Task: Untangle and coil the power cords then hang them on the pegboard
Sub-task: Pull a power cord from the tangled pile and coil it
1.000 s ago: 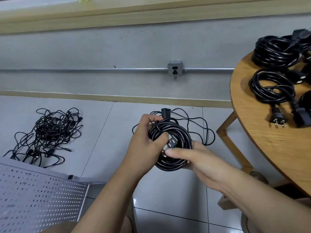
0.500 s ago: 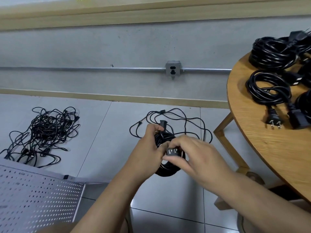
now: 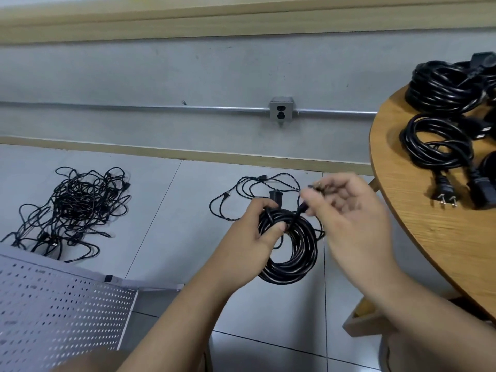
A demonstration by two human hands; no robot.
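Cord coil (image 3: 295, 260), glossy black and wound into a round hank, hangs above the tiled floor (image 3: 171, 237) from my left hand (image 3: 255, 232), whose fingers and thumb wrap its top. My right hand (image 3: 351, 210), motion-blurred, sits just right of it with its fingers curled, pinching the cord's loose end. A tangle of thin cords (image 3: 72, 210) lies on the floor by the perforated metal pegboard (image 3: 61, 312).
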